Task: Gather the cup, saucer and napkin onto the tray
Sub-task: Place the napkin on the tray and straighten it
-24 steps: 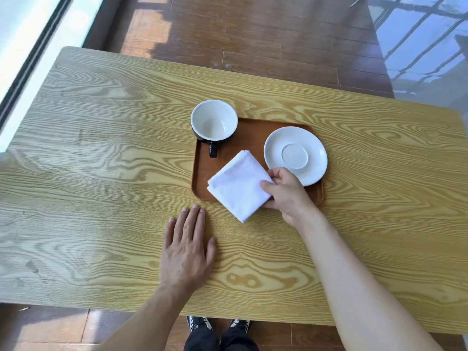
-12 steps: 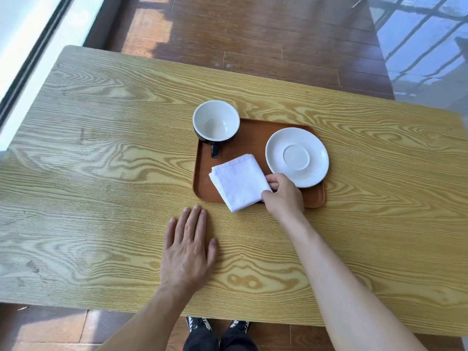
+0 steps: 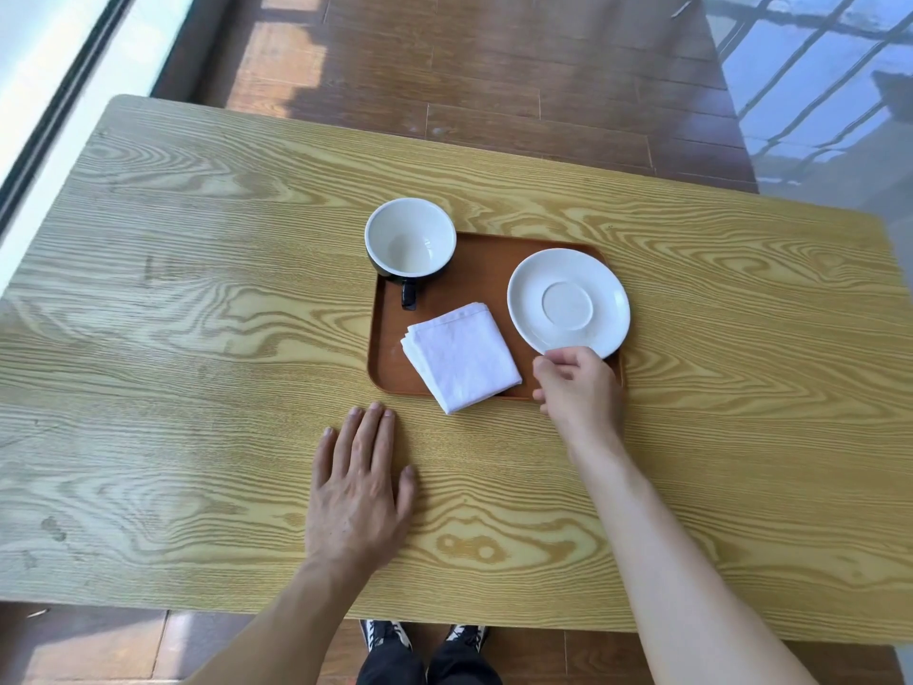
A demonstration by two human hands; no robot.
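A brown tray [image 3: 474,274] lies on the wooden table [image 3: 197,338]. At its far left corner stands a black cup with a white inside [image 3: 410,239], handle pointing toward me. The white saucer [image 3: 568,301] sits on the tray's right side. The folded white napkin [image 3: 462,355] lies on the tray's near part, its near corner reaching over the front rim. My right hand [image 3: 578,388] hovers just right of the napkin, by the saucer's near rim, fingers loosely curled and holding nothing. My left hand [image 3: 358,487] rests flat on the table in front of the tray.
The table's near edge is close to my body, with my shoes [image 3: 425,635] below it. Brown wooden floor [image 3: 494,91] lies beyond the far edge and a window frame [image 3: 59,101] runs along the left.
My right hand laid the napkin down on the tray, let go of it and moved right toward the saucer's near rim. My left hand stayed flat on the table.
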